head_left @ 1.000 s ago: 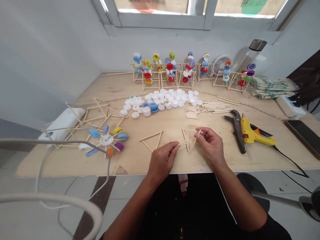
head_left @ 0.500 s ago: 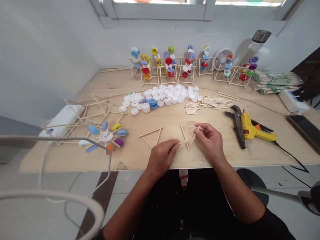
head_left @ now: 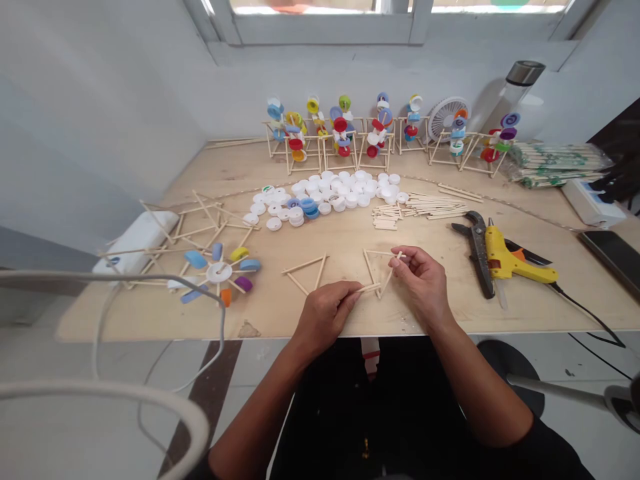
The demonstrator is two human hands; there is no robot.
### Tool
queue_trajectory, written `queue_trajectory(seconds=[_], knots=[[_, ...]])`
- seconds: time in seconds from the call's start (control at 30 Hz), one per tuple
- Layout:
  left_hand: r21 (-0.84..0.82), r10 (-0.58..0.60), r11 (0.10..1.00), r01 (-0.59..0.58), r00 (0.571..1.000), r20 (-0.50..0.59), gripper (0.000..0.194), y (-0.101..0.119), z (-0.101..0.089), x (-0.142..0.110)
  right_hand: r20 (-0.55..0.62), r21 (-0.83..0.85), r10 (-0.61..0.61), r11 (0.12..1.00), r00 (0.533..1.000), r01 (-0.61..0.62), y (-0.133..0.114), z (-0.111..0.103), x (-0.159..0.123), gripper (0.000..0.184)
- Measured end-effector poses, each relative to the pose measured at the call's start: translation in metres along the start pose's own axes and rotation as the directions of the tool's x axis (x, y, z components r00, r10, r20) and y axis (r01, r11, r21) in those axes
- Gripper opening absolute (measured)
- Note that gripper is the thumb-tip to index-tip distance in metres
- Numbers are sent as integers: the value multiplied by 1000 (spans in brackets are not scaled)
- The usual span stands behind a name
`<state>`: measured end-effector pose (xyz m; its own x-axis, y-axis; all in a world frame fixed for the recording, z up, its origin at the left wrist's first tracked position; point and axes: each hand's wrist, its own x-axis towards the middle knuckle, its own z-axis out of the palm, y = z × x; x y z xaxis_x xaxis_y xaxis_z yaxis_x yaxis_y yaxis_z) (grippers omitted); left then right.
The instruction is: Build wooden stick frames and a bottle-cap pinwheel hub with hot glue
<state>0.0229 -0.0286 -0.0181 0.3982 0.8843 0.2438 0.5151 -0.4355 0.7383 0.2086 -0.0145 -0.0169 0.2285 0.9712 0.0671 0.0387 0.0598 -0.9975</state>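
My left hand (head_left: 326,315) is closed, pinching short wooden sticks (head_left: 369,288) at the bottom corner of a stick triangle (head_left: 377,269) lying on the plywood table (head_left: 350,243). My right hand (head_left: 423,285) is closed too, its fingertips pinching the triangle's upper right stick end (head_left: 399,255). A second finished stick triangle (head_left: 305,271) lies just left of the hands.
A pile of white and blue bottle caps (head_left: 325,197) and cut sticks (head_left: 425,207) lie mid-table. Pliers (head_left: 475,247) and a yellow glue gun (head_left: 510,261) sit right. A cap pinwheel (head_left: 219,272) lies left; several cap-and-stick models (head_left: 345,133) line the back wall.
Both hands keep their pinch on the triangle with almost no movement. The view has shifted slightly, so the table sits a little differently in the picture.
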Motion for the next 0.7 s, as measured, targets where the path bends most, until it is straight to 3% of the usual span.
queue_trajectory(seconds=[0.7], knots=[[26,38,999,-38,999,9,19,-1,-2,-2,-3,-30,-31,999,1000,31,2,1,0,24]])
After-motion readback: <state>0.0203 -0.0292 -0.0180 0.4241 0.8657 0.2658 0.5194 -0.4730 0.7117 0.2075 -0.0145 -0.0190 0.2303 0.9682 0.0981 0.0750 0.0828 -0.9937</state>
